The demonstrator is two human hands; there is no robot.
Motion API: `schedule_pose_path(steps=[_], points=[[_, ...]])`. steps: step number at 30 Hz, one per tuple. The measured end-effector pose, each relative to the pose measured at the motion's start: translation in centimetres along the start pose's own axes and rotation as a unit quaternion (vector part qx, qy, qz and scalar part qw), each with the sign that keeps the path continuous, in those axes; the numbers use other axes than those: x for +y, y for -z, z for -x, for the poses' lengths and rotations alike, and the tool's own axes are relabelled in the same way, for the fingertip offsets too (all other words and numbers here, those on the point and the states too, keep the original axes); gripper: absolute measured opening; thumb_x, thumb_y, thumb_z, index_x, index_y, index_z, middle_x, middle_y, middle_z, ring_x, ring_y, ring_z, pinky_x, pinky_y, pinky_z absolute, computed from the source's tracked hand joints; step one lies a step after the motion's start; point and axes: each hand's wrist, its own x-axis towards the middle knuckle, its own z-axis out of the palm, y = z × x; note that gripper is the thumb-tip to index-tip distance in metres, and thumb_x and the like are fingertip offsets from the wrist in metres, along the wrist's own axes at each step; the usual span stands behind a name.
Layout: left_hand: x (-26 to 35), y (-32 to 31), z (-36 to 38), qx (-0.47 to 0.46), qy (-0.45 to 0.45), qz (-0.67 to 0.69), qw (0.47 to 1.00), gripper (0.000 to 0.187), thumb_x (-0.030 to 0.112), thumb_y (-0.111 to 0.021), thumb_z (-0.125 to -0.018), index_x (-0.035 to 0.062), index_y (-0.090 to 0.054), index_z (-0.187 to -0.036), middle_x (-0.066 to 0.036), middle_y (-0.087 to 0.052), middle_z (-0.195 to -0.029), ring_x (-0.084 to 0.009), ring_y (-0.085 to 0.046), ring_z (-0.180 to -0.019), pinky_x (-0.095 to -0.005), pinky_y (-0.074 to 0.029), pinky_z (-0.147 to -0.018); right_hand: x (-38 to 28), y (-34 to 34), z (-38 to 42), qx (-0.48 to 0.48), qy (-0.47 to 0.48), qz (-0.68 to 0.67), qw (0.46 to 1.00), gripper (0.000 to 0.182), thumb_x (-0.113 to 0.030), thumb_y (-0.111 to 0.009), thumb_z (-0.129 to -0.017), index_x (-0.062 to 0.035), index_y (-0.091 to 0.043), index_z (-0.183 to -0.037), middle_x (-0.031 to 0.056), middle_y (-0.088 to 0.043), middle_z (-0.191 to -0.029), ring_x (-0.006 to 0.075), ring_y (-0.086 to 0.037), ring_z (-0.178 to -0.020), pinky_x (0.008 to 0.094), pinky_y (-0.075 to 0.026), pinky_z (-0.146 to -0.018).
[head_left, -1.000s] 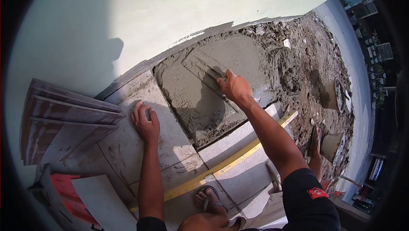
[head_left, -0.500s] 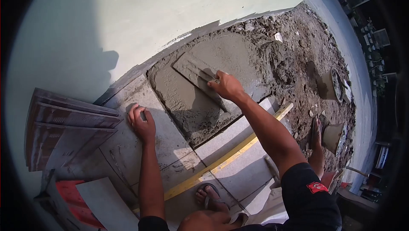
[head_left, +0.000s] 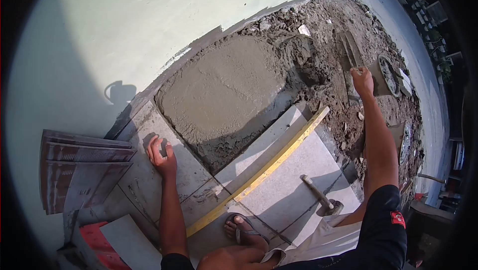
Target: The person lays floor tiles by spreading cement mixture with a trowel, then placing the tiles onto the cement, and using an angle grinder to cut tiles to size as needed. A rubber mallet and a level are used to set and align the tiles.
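My right hand is wrapped round the handle of a flat rectangular trowel, over the rough soil at the right. My left hand rests on a pale floor tile, its fingers apart and slightly bent, with nothing in it. Between the hands lies a bed of wet grey mortar, mostly smooth on top, beside the wall. A long yellow bar lies across the tiles below the mortar.
A mallet lies on the tiles near my knee. Stacked brown tiles lean at the left wall. One bucket stands beside the trowel, another near my right forearm. A red box is at the lower left.
My right hand has lifted the trowel off the mortar and carried it right, over the soil near the bucket. The mallet now shows fully. My left hand stays on the tile.
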Motion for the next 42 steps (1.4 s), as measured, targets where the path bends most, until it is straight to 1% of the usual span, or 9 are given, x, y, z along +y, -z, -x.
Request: schedule_pose_path(steps=[5,12,15,19,26,33,36,39,42], points=[[9.8,2.8,6.8,-0.230,-0.037,0.003,0.972,0.022,0.016,-0.075,-0.086,0.0088,-0.073,-0.107,-0.010,-0.068,-0.106,-0.0322,-0.062,-0.101,-0.0482,-0.046,-0.091,11.9,-4.4,3.8,-0.033,0.016,0.005,0.999,0.054,-0.044,-0.072,-0.091,-0.0011,-0.067,-0.123,0.0254,-0.069,-0.117,0.0424,-0.065,-0.113,0.0492,-0.049,-0.098],[11.1,2.4,10.5,-0.264,-0.065,-0.009,0.962,0.016,0.014,-0.076,-0.087,0.0075,-0.075,-0.101,-0.010,-0.064,-0.101,-0.0325,-0.060,-0.097,-0.0460,-0.048,-0.088,10.4,-3.7,18.2,-0.022,-0.025,-0.047,0.998,0.046,-0.031,-0.075,-0.092,0.0007,-0.067,-0.124,0.0225,-0.071,-0.118,0.0343,-0.068,-0.111,0.0425,-0.051,-0.097],[10.8,2.5,10.9,-0.277,-0.064,0.005,0.959,0.013,0.013,-0.075,-0.087,0.0064,-0.075,-0.099,-0.010,-0.062,-0.101,-0.0326,-0.059,-0.096,-0.0461,-0.048,-0.087,5.3,3.6,27.5,-0.283,-0.116,-0.070,0.950,0.039,-0.041,-0.074,-0.091,-0.0038,-0.070,-0.101,0.0135,-0.071,-0.076,0.0315,-0.071,-0.073,0.0426,-0.054,-0.071],[10.4,2.6,11.4,-0.255,-0.074,0.021,0.964,0.012,0.012,-0.074,-0.088,0.0058,-0.074,-0.097,-0.011,-0.061,-0.101,-0.0337,-0.058,-0.096,-0.0474,-0.047,-0.087,2.8,8.7,38.5,-0.532,-0.267,-0.101,0.797,0.060,-0.056,-0.068,-0.094,-0.0023,-0.062,-0.121,0.0134,-0.072,-0.078,0.0236,-0.073,-0.066,0.0391,-0.058,-0.065],[10.5,1.9,12.0,-0.223,-0.041,0.034,0.973,0.009,0.014,-0.074,-0.089,0.0068,-0.068,-0.089,-0.012,-0.062,-0.102,-0.0362,-0.059,-0.098,-0.0506,-0.047,-0.088,3.5,6.8,44.5,-0.288,-0.627,-0.335,0.642,0.047,-0.042,-0.067,-0.099,-0.0099,-0.051,-0.129,0.0147,-0.067,-0.099,0.0254,-0.070,-0.077,0.0412,-0.061,-0.067],[10.3,1.2,12.5,-0.211,-0.050,0.016,0.976,0.011,0.015,-0.073,-0.089,0.0065,-0.066,-0.087,-0.012,-0.063,-0.100,-0.0371,-0.059,-0.095,-0.0496,-0.046,-0.087,2.5,18.8,40.0,-0.153,-0.531,-0.647,0.526,0.029,-0.003,-0.057,-0.096,-0.0200,-0.048,-0.118,0.0130,-0.062,-0.099,0.0170,-0.063,-0.069,0.0353,-0.058,-0.063],[10.5,1.4,12.4,-0.212,-0.035,0.023,0.976,0.011,0.015,-0.073,-0.089,0.0066,-0.066,-0.087,-0.012,-0.064,-0.100,-0.0369,-0.058,-0.096,-0.0495,-0.047,-0.088,0.5,21.1,35.5,-0.212,-0.330,-0.716,0.577,0.056,-0.004,-0.044,-0.095,-0.0192,-0.038,-0.148,0.0206,-0.066,-0.110,0.0258,-0.071,-0.072,0.0414,-0.064,-0.066],[10.9,1.5,12.5,-0.207,-0.013,0.006,0.978,0.010,0.014,-0.073,-0.088,0.0069,-0.067,-0.087,-0.012,-0.063,-0.099,-0.0366,-0.058,-0.097,-0.0494,-0.047,-0.088,-0.2,19.3,29.8,-0.254,-0.372,-0.499,0.740,0.051,-0.016,-0.046,-0.102,-0.0124,-0.036,-0.152,0.0089,-0.061,-0.092,0.0130,-0.055,-0.058,0.0265,-0.047,-0.049],[10.5,1.3,12.7,-0.181,-0.030,0.018,0.983,0.008,0.011,-0.073,-0.087,0.0067,-0.066,-0.088,-0.011,-0.063,-0.098,-0.0364,-0.059,-0.098,-0.0495,-0.047,-0.090,-3.6,16.8,24.8,-0.341,-0.307,-0.477,0.750,0.045,-0.029,-0.051,-0.107,-0.0088,-0.044,-0.147,0.0018,-0.055,-0.083,0.0075,-0.046,-0.056,0.0229,-0.037,-0.047]])
